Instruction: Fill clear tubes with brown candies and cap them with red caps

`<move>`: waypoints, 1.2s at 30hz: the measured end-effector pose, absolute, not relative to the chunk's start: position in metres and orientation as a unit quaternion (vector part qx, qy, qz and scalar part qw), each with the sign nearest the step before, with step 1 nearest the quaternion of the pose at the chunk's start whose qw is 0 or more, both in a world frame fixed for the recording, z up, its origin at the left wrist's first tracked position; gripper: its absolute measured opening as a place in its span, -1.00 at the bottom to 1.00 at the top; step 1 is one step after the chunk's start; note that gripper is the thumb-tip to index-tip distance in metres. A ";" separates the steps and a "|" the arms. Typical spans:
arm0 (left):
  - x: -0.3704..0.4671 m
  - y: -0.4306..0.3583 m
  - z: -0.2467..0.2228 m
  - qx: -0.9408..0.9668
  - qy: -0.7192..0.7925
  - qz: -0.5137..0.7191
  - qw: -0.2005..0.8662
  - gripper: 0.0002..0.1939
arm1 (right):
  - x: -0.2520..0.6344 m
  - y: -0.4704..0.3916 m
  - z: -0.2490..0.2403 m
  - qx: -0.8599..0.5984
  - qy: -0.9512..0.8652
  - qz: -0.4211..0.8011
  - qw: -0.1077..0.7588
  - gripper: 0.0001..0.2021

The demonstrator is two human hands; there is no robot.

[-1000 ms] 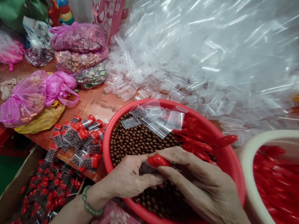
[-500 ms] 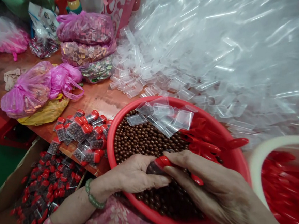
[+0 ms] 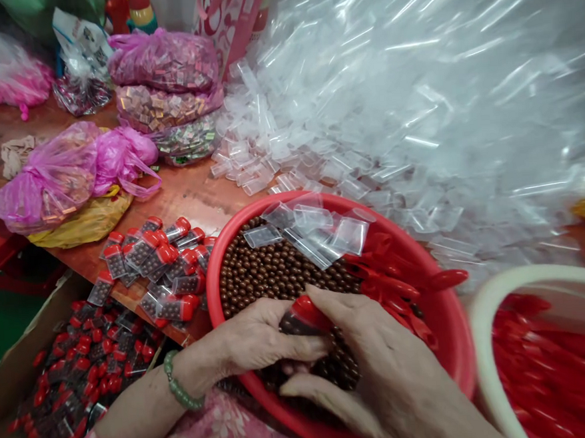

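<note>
My left hand (image 3: 261, 338) is closed around a small clear container (image 3: 300, 322) of brown chocolate balls with a red cap on its upper end. The fingers of my right hand (image 3: 372, 360) touch the capped end, and its thumb stretches away below the container. Both hands are over a red basin (image 3: 214, 284). Inside the basin are loose chocolate balls (image 3: 276, 267), several clear empty sleeves (image 3: 312, 217) and glossy red plastic pieces (image 3: 392, 285). The container's lower end and some fingers are hidden.
Filled red-capped containers (image 3: 150, 262) lie on the table left of the basin, with more in a cardboard box (image 3: 44, 330) below. A pale tub (image 3: 484, 319) of red pieces stands at right. Clear sleeves (image 3: 355, 108) are heaped behind; pink bags (image 3: 49, 176) sit at the back left.
My right thumb has come off the container and swung down and left, apart from the fingers. The container remains in my left hand. The whole view has shifted slightly.
</note>
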State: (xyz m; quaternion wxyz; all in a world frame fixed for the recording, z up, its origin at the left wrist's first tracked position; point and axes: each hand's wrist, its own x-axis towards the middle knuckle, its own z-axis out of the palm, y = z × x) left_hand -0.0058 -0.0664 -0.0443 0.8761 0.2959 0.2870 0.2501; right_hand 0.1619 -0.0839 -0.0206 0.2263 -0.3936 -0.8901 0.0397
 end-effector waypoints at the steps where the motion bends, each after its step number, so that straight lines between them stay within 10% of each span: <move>1: -0.005 -0.067 -0.043 0.272 0.291 0.255 0.881 -0.40 | 0.160 -0.084 -0.024 -0.391 -0.892 0.007 0.227 -0.32; 36: -0.037 -0.135 -0.012 0.354 0.371 0.239 0.825 -0.65 | 0.135 -0.130 -0.019 -0.301 -0.918 0.064 0.250 -0.59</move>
